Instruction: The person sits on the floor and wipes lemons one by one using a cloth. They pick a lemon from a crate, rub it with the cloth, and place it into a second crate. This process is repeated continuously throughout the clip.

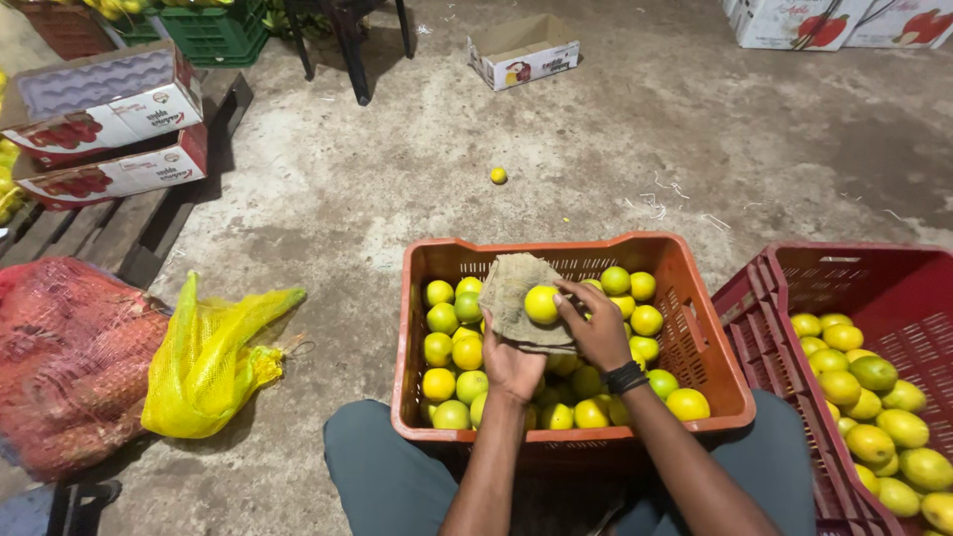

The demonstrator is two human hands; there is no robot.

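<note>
- Left hand (511,362) is palm-up over the orange plastic slatted crate (695,328), fingers spread wide under a coarse tan burlap cloth (511,293); the cloth drapes over the palm and rises above the fingertips.
- Right hand (594,328), black band at the wrist, is closed around a round yellow-green citrus fruit (541,305), fingertips curled over its right side, and presses it into the cloth.
- The fruit sits on the cloth, above the middle of the crate, clear of the loose yellow and green citrus (452,352) piled below.
- Judgement: the step in hand is rubbing the fruit on the cloth. For a good result, roll the fruit under the fingertips so each face meets the burlap, not just the one now turned to it.
- Judgement: keep the left palm cupped; a flat palm lets a round fruit slip off into the crate.
- Judgement: pressure light and even; the weave looks rough and could scuff the peel.
- Beside it, on the right, a dark red plastic crate (864,288) holds more yellow-green citrus, near the right forearm.
- On the concrete floor (596,129): one stray yellow fruit (498,176) well apart from the crates, a crumpled yellow mesh sack (213,362), and a filled red mesh sack (69,357) just left of it.
</note>
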